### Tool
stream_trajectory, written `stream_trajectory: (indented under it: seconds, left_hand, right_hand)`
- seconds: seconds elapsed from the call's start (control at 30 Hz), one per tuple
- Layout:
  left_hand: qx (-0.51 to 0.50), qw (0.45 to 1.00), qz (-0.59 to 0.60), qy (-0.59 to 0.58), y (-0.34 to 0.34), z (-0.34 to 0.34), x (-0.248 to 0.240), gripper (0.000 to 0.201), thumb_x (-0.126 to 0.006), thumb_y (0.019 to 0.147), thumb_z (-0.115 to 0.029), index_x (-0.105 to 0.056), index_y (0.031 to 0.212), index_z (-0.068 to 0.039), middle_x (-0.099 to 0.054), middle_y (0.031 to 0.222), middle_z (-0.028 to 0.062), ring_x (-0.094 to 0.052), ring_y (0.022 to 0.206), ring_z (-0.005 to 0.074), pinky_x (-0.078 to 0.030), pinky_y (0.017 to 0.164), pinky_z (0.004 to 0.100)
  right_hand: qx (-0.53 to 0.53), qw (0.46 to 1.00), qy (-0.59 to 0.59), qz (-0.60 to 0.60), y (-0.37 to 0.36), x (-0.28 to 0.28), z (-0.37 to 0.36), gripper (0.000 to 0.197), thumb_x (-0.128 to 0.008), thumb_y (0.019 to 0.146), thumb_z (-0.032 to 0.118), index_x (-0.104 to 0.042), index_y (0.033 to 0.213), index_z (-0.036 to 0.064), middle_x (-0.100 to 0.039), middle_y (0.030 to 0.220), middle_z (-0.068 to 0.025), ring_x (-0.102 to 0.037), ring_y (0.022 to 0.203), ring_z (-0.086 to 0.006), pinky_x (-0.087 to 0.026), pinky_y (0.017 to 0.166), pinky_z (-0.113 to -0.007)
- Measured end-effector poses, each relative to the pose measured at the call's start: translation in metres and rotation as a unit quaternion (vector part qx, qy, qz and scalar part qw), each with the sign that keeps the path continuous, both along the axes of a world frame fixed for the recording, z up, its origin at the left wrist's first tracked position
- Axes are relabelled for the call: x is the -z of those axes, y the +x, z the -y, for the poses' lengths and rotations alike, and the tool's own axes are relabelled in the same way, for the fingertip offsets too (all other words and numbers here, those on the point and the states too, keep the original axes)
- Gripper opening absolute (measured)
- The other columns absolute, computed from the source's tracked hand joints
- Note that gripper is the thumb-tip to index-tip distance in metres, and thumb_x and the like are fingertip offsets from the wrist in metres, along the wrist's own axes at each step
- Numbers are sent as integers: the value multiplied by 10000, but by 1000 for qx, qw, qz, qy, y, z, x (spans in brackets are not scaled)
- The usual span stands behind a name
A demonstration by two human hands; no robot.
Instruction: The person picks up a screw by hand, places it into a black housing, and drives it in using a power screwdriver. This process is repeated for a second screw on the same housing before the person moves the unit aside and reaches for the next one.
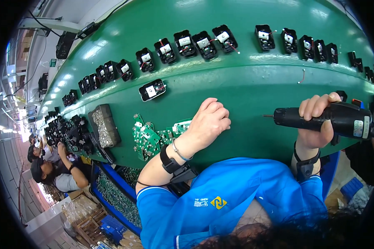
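My right hand (312,138) is wrapped round a black electric screwdriver (290,117), which lies level with its thin bit pointing left over the green table. Near the middle of the table, my left hand (211,120) is closed with its fingers curled in; whatever it may hold is hidden. Just left of that hand lies a loose pile of green circuit boards (150,139), one partly behind my wrist. Beyond the pile, a single black plastic housing (152,90) with a white part inside rests on its own.
A dark box of small metal screws (102,126) stands left of the boards. Rows of black housings (203,45) line the far side of the green table (245,95). A small red-wired connector (302,76) lies at right. Co-workers (64,170) sit at far left beside blue-edged bins (112,195).
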State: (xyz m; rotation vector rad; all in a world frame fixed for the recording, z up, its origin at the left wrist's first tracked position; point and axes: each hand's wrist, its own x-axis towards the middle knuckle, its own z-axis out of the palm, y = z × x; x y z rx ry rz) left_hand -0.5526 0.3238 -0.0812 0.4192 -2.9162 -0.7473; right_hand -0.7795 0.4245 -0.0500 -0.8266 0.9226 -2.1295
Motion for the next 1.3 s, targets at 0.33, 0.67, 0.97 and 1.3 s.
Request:
stream_trajectory:
  seconds: [0.33,0.67,0.97,1.3]
  left_hand:
    - [-229,496,-274,792,-61,-28,5,152,-581,768,-152,-555,863,-36,-516,677,41,-476,633,143,-422,668,316]
    - [-188,464,-282,819,-80,-35,4,186,-559,783,-196,-563,850,-23,-532,643,59,-504,624,152,-440,661,296]
    - [-209,682,-206,670,-83,-32,0,259,-492,826,-283,-546,857,-31,-542,673,60,-486,613,118,-404,592,220]
    - [-205,869,-174,415,-108,14,-17,287,-491,825,-236,-502,992,-3,-535,850,82,-498,814,171,-390,750,281]
  right_hand:
    - [-7,975,-213,66,-18,-37,9,484,-573,725,252,-338,1085,28,-436,744,-33,-436,592,-130,-370,526,-262]
    - [-1,981,-189,46,-21,-34,5,530,-578,729,265,-314,1125,34,-444,742,-39,-448,588,-136,-384,524,-269]
    - [-10,986,-169,10,-21,-37,1,518,-621,710,261,-340,1093,55,-457,723,-31,-461,567,-141,-390,505,-281]
    - [27,978,-206,-22,-45,-29,23,533,-597,704,279,-341,1117,60,-433,715,-21,-428,579,-126,-362,514,-254]
